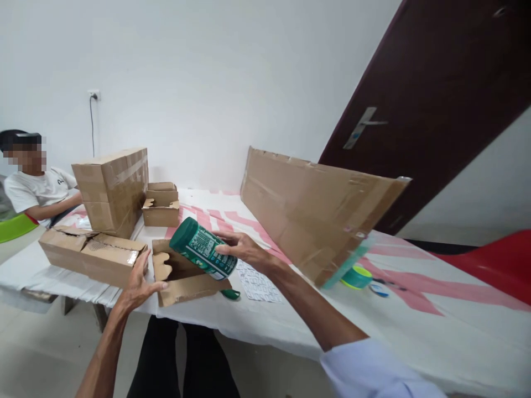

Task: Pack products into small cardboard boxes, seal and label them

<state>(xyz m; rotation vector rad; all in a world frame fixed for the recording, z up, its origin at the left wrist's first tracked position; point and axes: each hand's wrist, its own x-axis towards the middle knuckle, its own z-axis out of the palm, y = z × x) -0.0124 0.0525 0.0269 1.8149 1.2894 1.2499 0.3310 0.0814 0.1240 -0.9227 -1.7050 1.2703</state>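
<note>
My right hand [244, 249] is closed around a dark green canister [199, 246] with a green lid and printed label. It holds the canister tilted, lid end up to the left, over an open cardboard box [188, 290]. My left hand [139, 282] is open, fingers apart, at the left side of that box, with the thumb at its edge; firm contact is hard to tell. Left of this hand lie closed long cardboard boxes [99, 257]. A small dark green piece [230, 294], its kind unclear, sticks out beside the open box.
Behind stand a tall taped carton [112, 188] and another open small box [161, 213]. A large cardboard panel [307, 204] leans across the table's right side, near green tape [357, 277]. A printed sheet [259, 283] lies on the cloth. Another person [39, 190] sits far left.
</note>
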